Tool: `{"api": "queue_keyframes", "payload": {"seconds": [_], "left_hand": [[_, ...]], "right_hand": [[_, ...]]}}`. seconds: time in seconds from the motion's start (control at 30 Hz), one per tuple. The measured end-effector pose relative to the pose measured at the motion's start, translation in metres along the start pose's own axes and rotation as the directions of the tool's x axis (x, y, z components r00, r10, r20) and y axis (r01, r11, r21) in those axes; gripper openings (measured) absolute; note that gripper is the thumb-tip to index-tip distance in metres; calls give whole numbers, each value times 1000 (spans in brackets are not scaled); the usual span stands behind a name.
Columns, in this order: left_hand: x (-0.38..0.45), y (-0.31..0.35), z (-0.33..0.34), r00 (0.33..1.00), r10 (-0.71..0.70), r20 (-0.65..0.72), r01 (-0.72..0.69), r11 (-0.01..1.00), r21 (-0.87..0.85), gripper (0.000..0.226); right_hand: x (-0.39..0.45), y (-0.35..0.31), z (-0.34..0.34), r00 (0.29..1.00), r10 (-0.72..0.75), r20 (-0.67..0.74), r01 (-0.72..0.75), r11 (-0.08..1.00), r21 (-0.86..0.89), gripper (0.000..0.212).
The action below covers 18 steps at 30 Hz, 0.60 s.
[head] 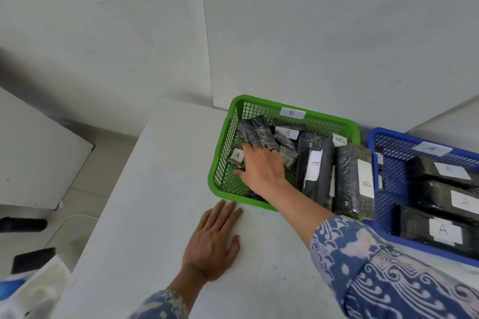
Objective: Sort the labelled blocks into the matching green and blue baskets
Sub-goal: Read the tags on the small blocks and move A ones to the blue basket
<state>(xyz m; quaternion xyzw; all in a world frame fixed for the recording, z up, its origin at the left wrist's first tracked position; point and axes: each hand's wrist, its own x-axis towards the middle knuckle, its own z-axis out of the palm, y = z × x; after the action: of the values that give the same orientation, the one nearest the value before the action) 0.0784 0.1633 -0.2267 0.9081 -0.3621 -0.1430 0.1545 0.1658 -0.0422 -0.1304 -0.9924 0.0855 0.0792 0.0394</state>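
A green basket point(282, 103) tagged B stands on the white table and holds several black wrapped blocks. One at its left side carries an A label point(236, 156); others show B labels, such as the upright block point(353, 179) at the right. My right hand point(261, 168) reaches into the green basket with fingers spread over the blocks, beside the A block; it grips nothing that I can see. My left hand point(212, 241) lies flat on the table in front of the basket. To the right, the blue basket point(383, 137) tagged A holds several A-labelled blocks point(440, 230).
The white table point(155, 189) has its left edge running diagonally, with floor below. A white board point(39, 158) leans at the left. Dark objects and a white container point(39, 285) sit at the lower left. White walls meet behind the baskets.
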Motion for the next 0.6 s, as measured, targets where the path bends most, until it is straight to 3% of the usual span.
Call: {"api": "queue_keyframes", "payload": {"seconds": [0.13, 0.23, 0.4, 0.6], "left_hand": [[0, -1, 0, 1000, -1, 0, 1, 1000, -7, 64], [0, 0, -1, 1000, -3, -1, 3, 1000, 0, 64], [-1, -3, 1, 1000, 8, -6, -8, 1000, 1, 64], [-3, 0, 3, 1000, 21, -22, -20, 998, 52, 63]], "right_hand": [[2, -2, 1, 999, 47, 4, -47, 998, 50, 57], [-7, -1, -6, 993, 117, 20, -118, 962, 245, 54], [-51, 8, -19, 981, 196, 6, -167, 817, 551, 58], [-118, 35, -46, 986, 167, 27, -131, 649, 749, 57]]}}
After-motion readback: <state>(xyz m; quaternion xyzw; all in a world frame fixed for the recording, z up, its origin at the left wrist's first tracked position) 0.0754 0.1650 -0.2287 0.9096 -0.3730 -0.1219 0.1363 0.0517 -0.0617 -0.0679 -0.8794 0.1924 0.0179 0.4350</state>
